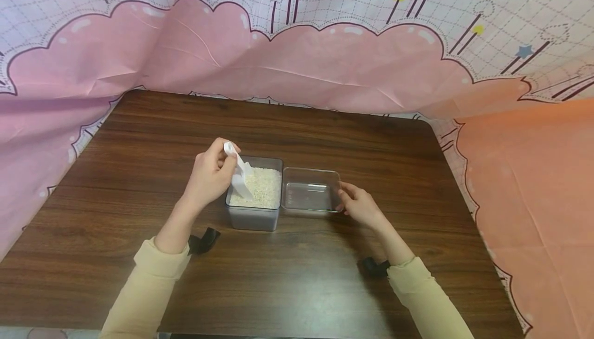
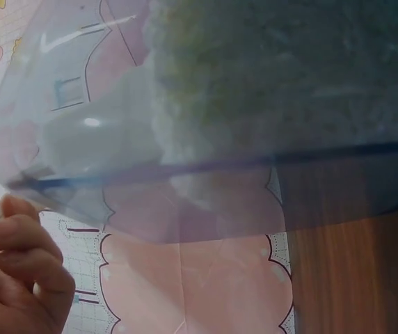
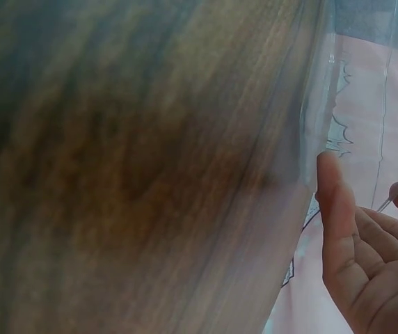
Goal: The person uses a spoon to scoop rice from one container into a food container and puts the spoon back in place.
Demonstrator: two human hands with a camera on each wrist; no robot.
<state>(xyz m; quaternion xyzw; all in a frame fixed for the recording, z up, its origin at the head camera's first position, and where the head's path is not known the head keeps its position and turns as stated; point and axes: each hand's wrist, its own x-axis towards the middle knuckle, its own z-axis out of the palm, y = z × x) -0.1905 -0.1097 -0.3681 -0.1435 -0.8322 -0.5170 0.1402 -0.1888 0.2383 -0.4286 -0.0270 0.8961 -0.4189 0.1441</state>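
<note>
My left hand [image 1: 211,174] pinches the handle of a white scoop [image 1: 242,185]. The scoop's bowl leans into pale, rice-like grains [image 1: 266,187] that fill much of a tinted see-through bin [image 1: 254,219]. Through the bin's wall, the left wrist view shows the grains [image 2: 255,83] and the scoop's pale bowl [image 2: 105,136]. Directly right of the bin stands a shallow clear box [image 1: 306,197] with nothing inside. My right hand [image 1: 359,205] grips its right side, thumb at the rim; the right wrist view has the fingers [image 3: 335,202] along the outer wall.
Both containers stand mid-table on a dark wood-grain table [image 1: 297,277]. A patterned pink and white cloth [image 1: 297,66] hangs behind and around it. Black straps [image 1: 204,241] show by the left wrist and black pieces [image 1: 375,267] by the right.
</note>
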